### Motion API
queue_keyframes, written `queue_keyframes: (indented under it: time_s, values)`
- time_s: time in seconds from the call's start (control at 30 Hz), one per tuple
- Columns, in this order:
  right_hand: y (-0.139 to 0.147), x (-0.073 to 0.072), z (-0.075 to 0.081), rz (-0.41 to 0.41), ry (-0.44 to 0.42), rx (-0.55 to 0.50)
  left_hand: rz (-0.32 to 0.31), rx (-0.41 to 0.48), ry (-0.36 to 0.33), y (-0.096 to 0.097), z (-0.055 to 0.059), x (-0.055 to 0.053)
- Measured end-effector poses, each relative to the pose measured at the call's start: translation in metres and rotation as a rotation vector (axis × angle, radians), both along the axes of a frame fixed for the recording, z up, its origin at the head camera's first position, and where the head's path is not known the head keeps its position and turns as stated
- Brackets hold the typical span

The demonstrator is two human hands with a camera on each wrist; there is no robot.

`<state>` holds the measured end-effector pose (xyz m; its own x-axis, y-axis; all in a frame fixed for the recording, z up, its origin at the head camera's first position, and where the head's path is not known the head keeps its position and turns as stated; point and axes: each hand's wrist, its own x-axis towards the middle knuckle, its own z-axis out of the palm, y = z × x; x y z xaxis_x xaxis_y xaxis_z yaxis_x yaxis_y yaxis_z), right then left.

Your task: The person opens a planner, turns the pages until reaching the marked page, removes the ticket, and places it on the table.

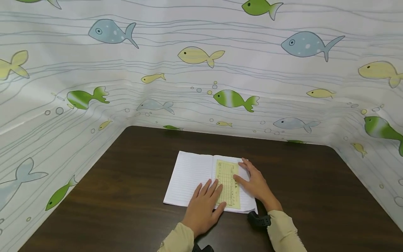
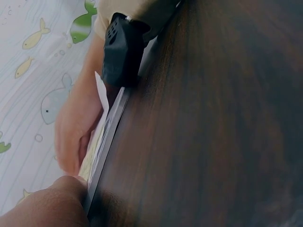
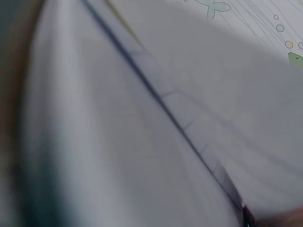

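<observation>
An open notebook (image 1: 192,175) with lined white pages lies on the dark table. On its right page rests a yellow printed slip (image 1: 227,185) with a grid. My left hand (image 1: 203,208) lies over the lower middle of the notebook, fingers extended, fingertips at the slip's left edge. On the right side, my right hand (image 1: 256,182) rests on the right page, thumb at the slip's right edge and fingers near its upper corner. The left wrist view catches the slip (image 2: 87,165) edge-on beneath the right hand (image 2: 73,132). A blurred white page (image 3: 142,142) fills most of the right wrist view.
The dark wooden table (image 1: 126,182) extends around the notebook. Behind and beside it hangs a white sheet (image 1: 189,80) printed with fish. A black wrist device (image 1: 259,219) sits on the right wrist, close to the notebook's lower right corner.
</observation>
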<state>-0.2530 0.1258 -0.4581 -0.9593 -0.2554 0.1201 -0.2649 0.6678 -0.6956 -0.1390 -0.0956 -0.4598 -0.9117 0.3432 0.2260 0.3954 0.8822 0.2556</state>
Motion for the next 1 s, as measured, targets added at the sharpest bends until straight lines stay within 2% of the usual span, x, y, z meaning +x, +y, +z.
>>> queue_keyframes:
  time_s: [0.17,0.33,0.63,1.0]
  values:
    - [0.0022,-0.0006,-0.0020,-0.025,-0.019,0.043,-0.016,-0.023,0.021,0.0019,-0.0022,0.0002]
    - [-0.0007,-0.0017,0.0004,-0.006,-0.007,0.053,0.005,-0.026,0.030,0.0005,-0.0024,-0.0019]
    - [-0.0017,-0.0033,0.0025,0.018,-0.006,0.014,0.013,-0.009,-0.017,0.0004,-0.0012,-0.0033]
    - [-0.0004,-0.0065,0.0024,-0.002,-0.054,-0.185,0.018,-0.006,-0.013,0.0031,-0.0011,-0.0054]
